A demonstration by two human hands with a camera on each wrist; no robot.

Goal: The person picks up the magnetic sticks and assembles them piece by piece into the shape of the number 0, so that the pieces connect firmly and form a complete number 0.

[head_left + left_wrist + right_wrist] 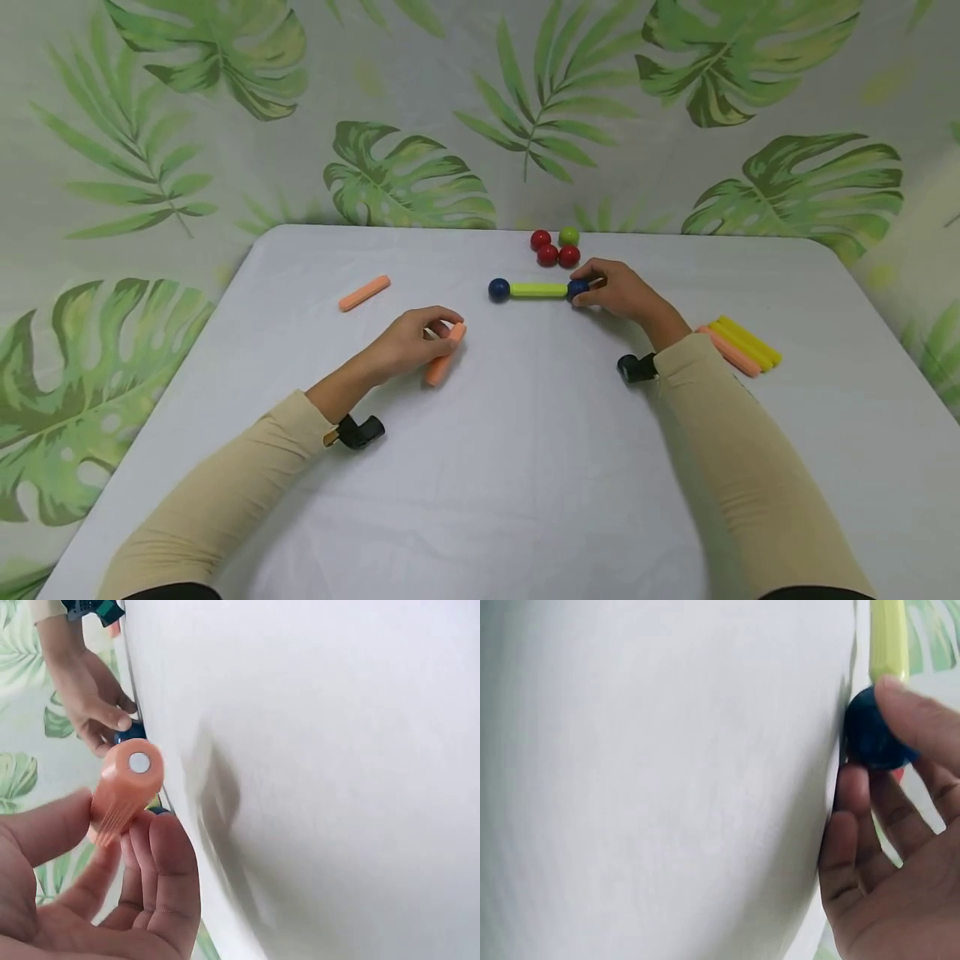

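My left hand (pixel 415 340) pinches an orange rod (pixel 444 357) between thumb and fingers, left of the table's middle. In the left wrist view the orange rod (pixel 124 791) shows a round silvery disc in its near end. My right hand (pixel 617 290) grips a dark blue ball (pixel 577 288) at the right end of a yellow-green rod (pixel 538 290). A second blue ball (pixel 498 290) sits at that rod's left end. Up close in the right wrist view, my thumb lies over the blue ball (pixel 874 731), which meets the yellow-green rod (pixel 889 637).
Behind the joined piece lie several red balls (pixel 547 255) and a green ball (pixel 568 237). Another orange rod (pixel 364 293) rests at the back left. Beside my right forearm are yellow rods (pixel 750 342) and an orange rod (pixel 731 352) on the white table (pixel 510 483).
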